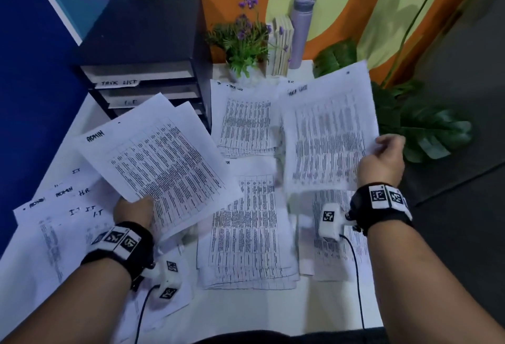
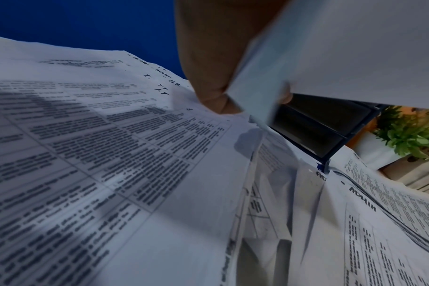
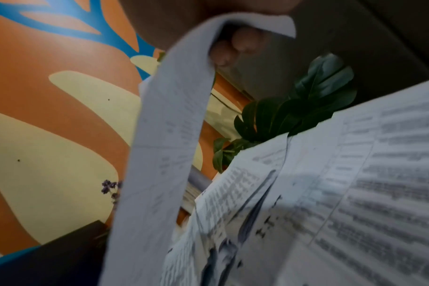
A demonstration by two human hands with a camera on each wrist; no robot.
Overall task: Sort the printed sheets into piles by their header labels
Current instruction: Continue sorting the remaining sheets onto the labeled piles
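Note:
My left hand (image 1: 135, 211) grips the bottom edge of a few printed sheets; the top one is headed ADMIN (image 1: 161, 163) and they are lifted over the table's left-centre. My right hand (image 1: 384, 156) pinches the right edge of a single sheet (image 1: 328, 130), which carries a handwritten header and hangs blurred above the right side. In the right wrist view that sheet (image 3: 169, 123) curls over my fingertips (image 3: 243, 42). On the table lie a pile headed TRACK LIST (image 1: 246, 119), a centre pile (image 1: 246, 231), a right pile (image 1: 330, 250) and a spread of sheets with mixed headers (image 1: 62, 207).
A black tray organiser (image 1: 147, 51) with labelled shelves stands at the back left. A potted purple-flowered plant (image 1: 244, 40), some books (image 1: 281, 45) and a lilac bottle (image 1: 300, 26) line the back edge. Large green leaves (image 1: 420, 125) hang off the table's right side.

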